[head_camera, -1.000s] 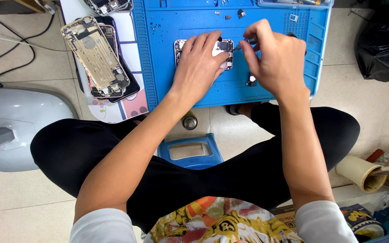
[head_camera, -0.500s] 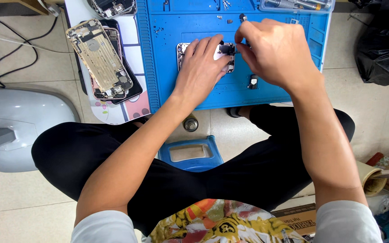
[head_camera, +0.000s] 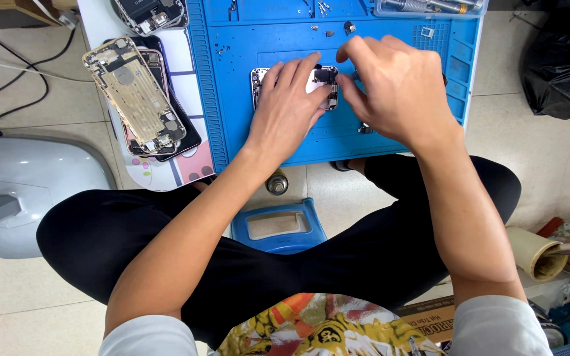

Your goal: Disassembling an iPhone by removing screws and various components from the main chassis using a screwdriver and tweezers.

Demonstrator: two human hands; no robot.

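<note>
L hand (head_camera: 288, 109): flat on phone (head_camera: 258, 82), pinning it to blue mat (head_camera: 232, 99)
R hand (head_camera: 397, 89): fingertips pinched tog. over phone's top end; can't tell what they grip

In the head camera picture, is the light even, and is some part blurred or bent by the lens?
Head view: soft, even light, only faint shadow under the left hand and right hand on the blue mat; the opened phone looks sharp; no strong glare; the mat's edges splay slightly, hinting at wide-angle distortion.
</note>
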